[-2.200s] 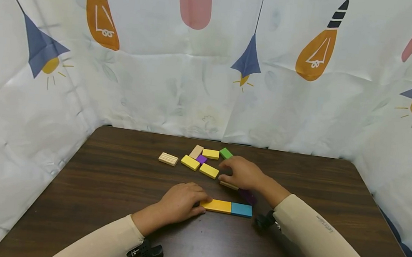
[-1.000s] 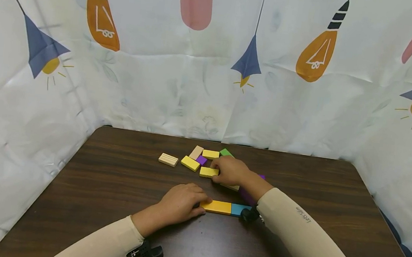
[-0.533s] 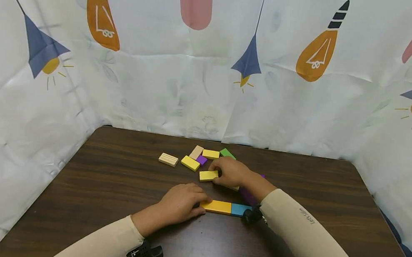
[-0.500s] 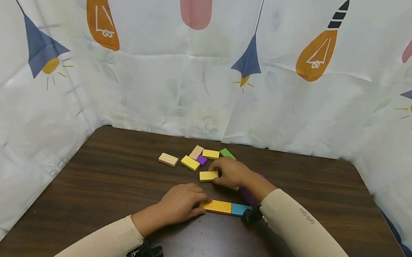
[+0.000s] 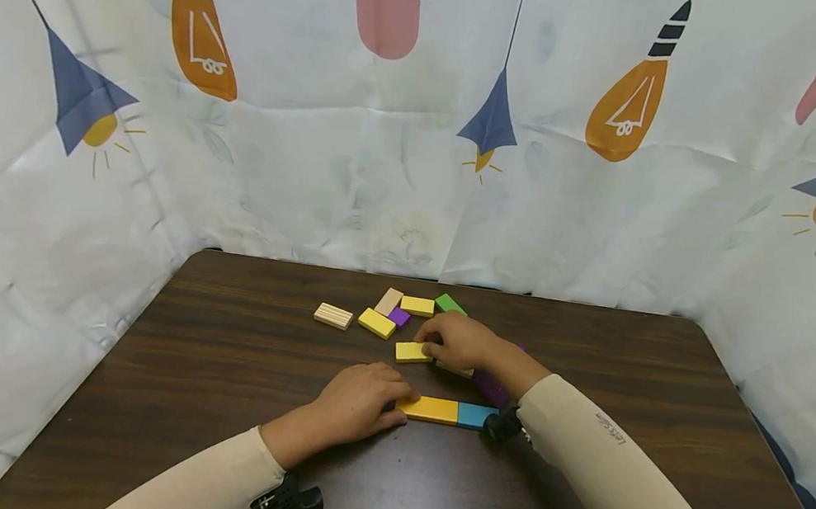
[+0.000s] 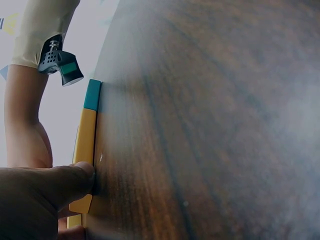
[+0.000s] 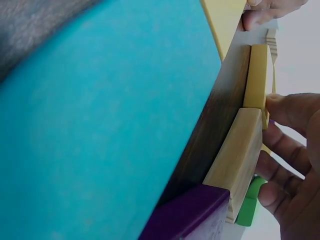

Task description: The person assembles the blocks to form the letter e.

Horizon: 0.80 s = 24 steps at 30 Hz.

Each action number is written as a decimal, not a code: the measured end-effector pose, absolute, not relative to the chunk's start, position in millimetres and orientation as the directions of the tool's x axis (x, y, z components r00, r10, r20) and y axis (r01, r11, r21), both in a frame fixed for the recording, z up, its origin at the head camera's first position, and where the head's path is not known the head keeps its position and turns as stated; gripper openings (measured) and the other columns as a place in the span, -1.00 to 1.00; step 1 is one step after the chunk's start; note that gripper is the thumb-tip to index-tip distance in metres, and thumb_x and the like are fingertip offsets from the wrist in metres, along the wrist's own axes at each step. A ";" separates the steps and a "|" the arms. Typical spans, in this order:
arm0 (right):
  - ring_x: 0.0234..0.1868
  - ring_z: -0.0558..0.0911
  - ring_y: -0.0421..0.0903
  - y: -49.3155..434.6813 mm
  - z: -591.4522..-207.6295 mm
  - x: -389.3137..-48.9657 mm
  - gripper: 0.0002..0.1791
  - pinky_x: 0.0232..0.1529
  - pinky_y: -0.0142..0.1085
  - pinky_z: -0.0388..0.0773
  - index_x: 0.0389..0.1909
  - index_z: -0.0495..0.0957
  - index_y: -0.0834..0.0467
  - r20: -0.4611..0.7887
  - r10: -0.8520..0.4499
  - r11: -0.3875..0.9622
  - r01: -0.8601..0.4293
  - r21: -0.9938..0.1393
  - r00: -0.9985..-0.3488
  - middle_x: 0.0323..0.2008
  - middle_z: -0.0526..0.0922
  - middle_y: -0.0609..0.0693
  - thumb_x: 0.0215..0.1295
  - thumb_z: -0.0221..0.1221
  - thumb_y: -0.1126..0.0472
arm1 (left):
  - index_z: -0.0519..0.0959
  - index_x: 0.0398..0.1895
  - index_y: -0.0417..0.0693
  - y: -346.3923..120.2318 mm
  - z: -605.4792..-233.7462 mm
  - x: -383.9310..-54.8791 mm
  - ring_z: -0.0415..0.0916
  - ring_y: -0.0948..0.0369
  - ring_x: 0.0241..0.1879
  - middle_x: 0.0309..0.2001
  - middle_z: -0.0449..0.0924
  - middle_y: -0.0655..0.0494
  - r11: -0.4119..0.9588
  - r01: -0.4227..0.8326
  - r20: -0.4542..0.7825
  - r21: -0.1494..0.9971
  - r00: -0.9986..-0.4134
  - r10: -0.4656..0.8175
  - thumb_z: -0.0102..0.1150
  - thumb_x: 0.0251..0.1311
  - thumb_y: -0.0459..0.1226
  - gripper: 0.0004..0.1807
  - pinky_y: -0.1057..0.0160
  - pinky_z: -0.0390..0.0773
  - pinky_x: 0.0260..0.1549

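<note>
Left hand (image 5: 361,403): your thumb and fingers are pinching the left end of the orange block (image 5: 436,409), spreading no wider than its thickness.
Blue block (image 5: 475,416): it is lying end to end against the orange one, making a straight row that your left grip is probably steadying.
Right hand (image 5: 469,340): beyond the row, your thumb and index finger are gripping the right end of a yellow block (image 5: 410,353); the other fingers are curling, apparently holding nothing.
Yellow block: it is appearing to rest on the table (image 5: 176,396), its end sitting just beside a wooden block (image 7: 235,150), perhaps for lining up.
Green block (image 5: 451,304): it is lying loose behind your right hand.
</note>
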State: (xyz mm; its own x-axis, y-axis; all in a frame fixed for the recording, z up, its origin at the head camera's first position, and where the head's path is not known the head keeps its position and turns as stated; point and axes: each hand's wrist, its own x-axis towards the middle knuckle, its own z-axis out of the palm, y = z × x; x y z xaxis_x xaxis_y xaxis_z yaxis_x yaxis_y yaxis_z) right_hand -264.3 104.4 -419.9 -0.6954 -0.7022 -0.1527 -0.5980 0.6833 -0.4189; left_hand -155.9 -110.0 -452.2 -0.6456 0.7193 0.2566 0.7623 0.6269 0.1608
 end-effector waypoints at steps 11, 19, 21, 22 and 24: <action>-0.07 0.63 -0.17 109.0 -419.7 -261.1 -0.79 0.03 -0.19 0.58 0.02 0.73 0.09 -0.128 -0.730 0.652 -0.627 -0.426 -0.672 -0.06 0.71 -0.08 0.48 0.20 0.23 | 0.75 0.00 0.12 -108.9 -450.6 -155.1 0.61 0.19 -0.06 -0.11 0.70 0.26 0.633 0.756 0.246 0.166 -0.654 0.716 0.43 0.25 -0.08 -0.72 0.14 0.61 -0.07; -0.07 0.63 -0.17 109.8 -419.4 -260.7 -0.79 0.03 -0.19 0.58 0.02 0.72 0.10 -0.127 -0.735 0.649 -0.635 -0.418 -0.667 -0.07 0.71 -0.09 0.48 0.20 0.22 | 0.75 0.00 0.11 -108.7 -449.9 -155.0 0.61 0.19 -0.04 -0.11 0.70 0.25 0.636 0.754 0.238 0.167 -0.657 0.716 0.43 0.25 -0.08 -0.71 0.13 0.61 -0.05; -0.06 0.63 -0.16 109.9 -419.3 -261.0 -0.79 0.04 -0.19 0.58 0.03 0.72 0.10 -0.127 -0.734 0.649 -0.635 -0.419 -0.667 -0.06 0.71 -0.08 0.48 0.20 0.22 | 0.75 -0.01 0.10 -108.7 -450.0 -155.0 0.60 0.18 -0.04 -0.11 0.70 0.24 0.638 0.751 0.235 0.169 -0.660 0.714 0.43 0.25 -0.08 -0.72 0.13 0.60 -0.04; -0.04 0.64 -0.15 110.0 -418.9 -261.1 -0.78 0.06 -0.18 0.58 0.04 0.72 0.11 -0.126 -0.734 0.649 -0.633 -0.423 -0.668 -0.05 0.72 -0.07 0.48 0.21 0.22 | 0.75 -0.01 0.10 -108.7 -449.9 -155.1 0.60 0.19 -0.03 -0.11 0.70 0.25 0.641 0.748 0.231 0.172 -0.663 0.712 0.43 0.25 -0.08 -0.72 0.13 0.60 -0.04; 0.00 0.65 -0.14 111.5 -418.3 -260.7 -0.77 0.09 -0.17 0.57 0.06 0.71 0.12 -0.115 -0.730 0.648 -0.629 -0.430 -0.674 -0.03 0.72 -0.07 0.48 0.21 0.22 | 0.75 -0.01 0.10 -108.6 -450.4 -155.1 0.60 0.19 -0.03 -0.11 0.70 0.25 0.642 0.747 0.230 0.174 -0.665 0.710 0.43 0.25 -0.08 -0.72 0.14 0.60 -0.04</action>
State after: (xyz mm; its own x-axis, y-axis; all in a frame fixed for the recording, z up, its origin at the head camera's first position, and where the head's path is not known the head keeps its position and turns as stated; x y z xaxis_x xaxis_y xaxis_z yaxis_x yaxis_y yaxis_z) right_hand -260.7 111.5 -418.3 -0.6738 -0.7298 -0.1154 -0.6286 0.6483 -0.4296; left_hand -155.1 -108.6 -450.4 -0.6649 0.7105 0.2304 0.7465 0.6421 0.1743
